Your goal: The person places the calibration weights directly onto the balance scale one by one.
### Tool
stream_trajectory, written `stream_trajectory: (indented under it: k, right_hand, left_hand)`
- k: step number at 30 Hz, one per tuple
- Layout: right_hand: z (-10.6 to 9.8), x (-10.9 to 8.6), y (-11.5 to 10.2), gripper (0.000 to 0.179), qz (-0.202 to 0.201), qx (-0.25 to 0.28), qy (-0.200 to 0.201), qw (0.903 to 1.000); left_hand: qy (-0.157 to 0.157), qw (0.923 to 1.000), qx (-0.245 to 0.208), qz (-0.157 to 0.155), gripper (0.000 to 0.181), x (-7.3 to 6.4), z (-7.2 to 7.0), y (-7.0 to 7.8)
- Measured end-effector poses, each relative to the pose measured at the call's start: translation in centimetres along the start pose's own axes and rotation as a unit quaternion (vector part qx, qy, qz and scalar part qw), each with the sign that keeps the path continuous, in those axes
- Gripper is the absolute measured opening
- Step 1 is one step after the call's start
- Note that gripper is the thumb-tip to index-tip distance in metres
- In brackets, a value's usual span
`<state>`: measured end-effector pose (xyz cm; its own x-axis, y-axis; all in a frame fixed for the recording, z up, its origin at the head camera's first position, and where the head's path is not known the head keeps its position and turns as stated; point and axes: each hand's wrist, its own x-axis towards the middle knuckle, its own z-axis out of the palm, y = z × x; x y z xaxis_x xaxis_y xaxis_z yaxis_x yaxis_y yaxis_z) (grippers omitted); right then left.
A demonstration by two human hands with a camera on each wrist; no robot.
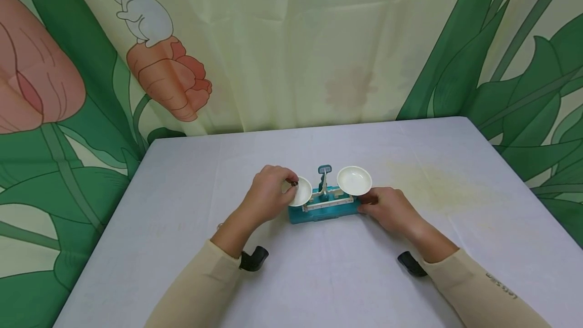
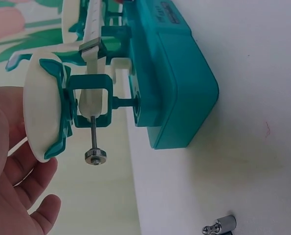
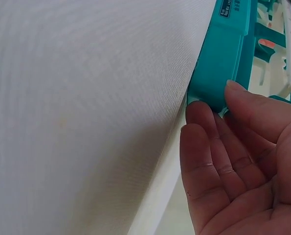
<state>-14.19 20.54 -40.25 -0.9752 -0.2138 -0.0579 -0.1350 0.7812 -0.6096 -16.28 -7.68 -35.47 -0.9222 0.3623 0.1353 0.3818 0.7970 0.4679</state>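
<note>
The left hand (image 1: 269, 192) pinches a small dark object (image 1: 294, 183) — too small to identify — at the white left pan (image 1: 303, 193); the right hand (image 1: 388, 208) grips the right end of the teal balance scale (image 1: 325, 213), which stands upright on the cloth-covered counter (image 1: 328, 282).

A teal balance scale (image 1: 324, 214) stands upright on the worktop (image 1: 319, 277), its box-shaped base gripped at the right end by the right hand (image 1: 387, 208); a white graduated beam (image 1: 329, 204) runs along it, with a metal nut (image 2: 95, 157) at the left tip; shallow white left pan (image 1: 304, 194) and right pan (image 1: 355, 180) sit above; a small dark piece (image 1: 294, 183), pinched by the left hand (image 1: 269, 191), hangs at the left pan.
</note>
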Motion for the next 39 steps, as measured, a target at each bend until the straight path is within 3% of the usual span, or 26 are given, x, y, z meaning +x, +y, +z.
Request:
stream_trajectory:
  k: [19, 25, 39]
  right_hand:
    - [0.0, 0.1, 0.1, 0.032, 0.002, 0.013, -0.002, 0.9999]
    - [0.0, 0.1, 0.2, 0.032, 0.003, 0.013, -0.004, 0.9999]
    - [-0.1, 0.0, 0.0, 0.031, 0.002, 0.011, -0.003, 0.9999]
  left_hand:
    - [-0.003, 1.0, 0.001, -0.006, 0.013, -0.1, 0.0, 0.0]
    - [-0.003, 0.9996, -0.015, -0.025, 0.021, -0.4, -0.3, -0.2]
    - [-0.004, 0.998, -0.055, -0.03, 0.032, -2.1, -2.0, -2.2]
